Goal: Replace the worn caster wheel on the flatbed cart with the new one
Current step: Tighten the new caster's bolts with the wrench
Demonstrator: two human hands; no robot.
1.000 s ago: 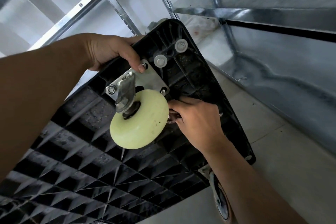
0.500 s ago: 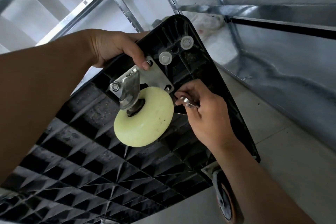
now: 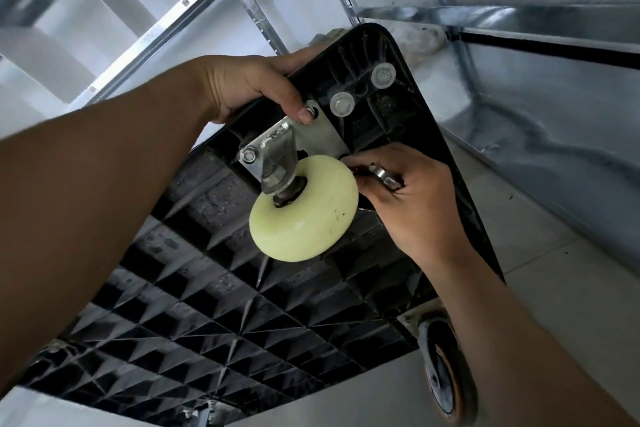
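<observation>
While the left hand [image 3: 249, 87] grips the cart [image 3: 207, 305], the right hand [image 3: 415, 204] pinches metal hardware [image 3: 381, 175] beside the wheel [image 3: 308, 215].

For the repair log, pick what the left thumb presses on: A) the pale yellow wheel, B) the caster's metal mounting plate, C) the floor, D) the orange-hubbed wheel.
B: the left hand grips the cart deck by its edge, its thumb lying on the mounting plate beside a corner bolt.

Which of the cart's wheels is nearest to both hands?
The pale yellow wheel, between the left hand and the right hand. The dark, orange-sided wheel sits at the lower right edge of the cart, beneath the right forearm.
</observation>
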